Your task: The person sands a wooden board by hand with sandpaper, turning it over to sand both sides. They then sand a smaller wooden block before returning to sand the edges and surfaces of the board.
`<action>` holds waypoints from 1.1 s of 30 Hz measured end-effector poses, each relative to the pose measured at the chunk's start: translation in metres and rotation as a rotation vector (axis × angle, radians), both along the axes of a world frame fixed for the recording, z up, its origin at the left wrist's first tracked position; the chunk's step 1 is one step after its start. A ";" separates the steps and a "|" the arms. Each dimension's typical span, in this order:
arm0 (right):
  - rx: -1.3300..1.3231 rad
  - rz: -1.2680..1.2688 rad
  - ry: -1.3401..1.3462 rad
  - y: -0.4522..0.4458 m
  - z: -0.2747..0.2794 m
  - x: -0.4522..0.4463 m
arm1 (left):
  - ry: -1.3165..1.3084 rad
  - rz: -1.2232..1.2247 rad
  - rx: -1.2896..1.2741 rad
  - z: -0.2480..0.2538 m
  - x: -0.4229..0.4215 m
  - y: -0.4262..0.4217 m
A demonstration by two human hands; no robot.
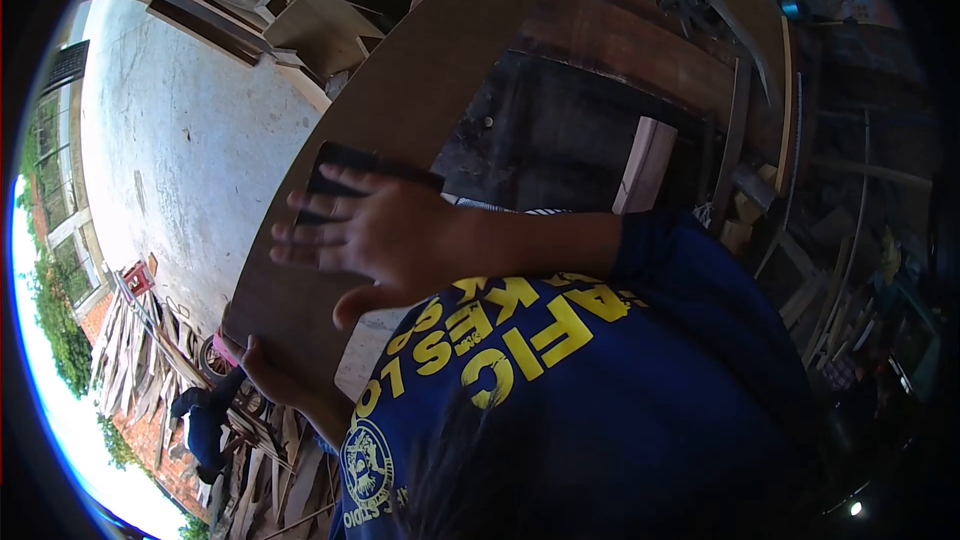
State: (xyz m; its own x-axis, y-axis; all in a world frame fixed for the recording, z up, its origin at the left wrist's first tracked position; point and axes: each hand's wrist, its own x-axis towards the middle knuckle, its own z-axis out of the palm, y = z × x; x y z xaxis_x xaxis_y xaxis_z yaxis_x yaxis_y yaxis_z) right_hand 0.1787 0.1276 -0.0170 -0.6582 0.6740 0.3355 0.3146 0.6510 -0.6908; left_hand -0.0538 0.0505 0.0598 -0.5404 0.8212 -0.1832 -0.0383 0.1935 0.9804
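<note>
A long brown wooden board (400,90) with a curved edge stretches from the top centre down toward my body. My right hand (380,230) lies palm down on it, fingers stretched out and apart. Under that palm is a dark, flat rectangular piece (350,158), possibly sandpaper; most of it is hidden by the hand. My left hand (285,390) is at the board's near end, thumb along the edge and the other fingers hidden beneath it.
A pinkish wood strip (645,162) lies on a dark surface (560,125) beyond my right forearm. Stacked timber (215,25) stands at the upper left. Past the pale concrete floor (190,140), a wood pile (150,340) lies near a dark-clothed person (205,430).
</note>
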 end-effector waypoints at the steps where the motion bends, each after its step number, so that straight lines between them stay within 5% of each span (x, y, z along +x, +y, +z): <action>1: 0.004 0.007 0.032 -0.004 0.007 -0.005 | -0.147 0.091 0.002 0.004 0.011 0.004; 2: 0.009 0.013 0.064 -0.005 0.010 -0.007 | -0.151 0.091 0.002 -0.002 0.001 0.000; 4: -0.023 -0.083 0.090 0.003 -0.006 -0.002 | 0.252 -0.002 -0.042 -0.018 -0.029 -0.007; 7: -0.032 -0.319 -0.114 0.047 -0.066 0.040 | -0.059 0.111 -0.031 -0.025 -0.039 -0.009; 13: -0.111 -0.445 -0.215 0.148 -0.198 0.168 | 0.120 0.088 -0.104 -0.052 -0.039 -0.023; 19: -0.272 -0.552 -0.215 0.165 -0.214 0.180 | -0.010 0.092 -0.022 -0.053 -0.014 -0.023; 22: -0.050 -0.373 -0.286 0.109 -0.149 0.113 | -0.001 0.105 -0.033 -0.053 -0.013 -0.025; 30: 0.042 0.270 0.137 -0.032 0.035 -0.066 | 0.042 0.170 -0.062 -0.029 0.016 -0.026; 33: 0.004 0.138 0.198 -0.034 0.046 -0.072 | 0.046 0.173 -0.018 -0.023 0.022 -0.023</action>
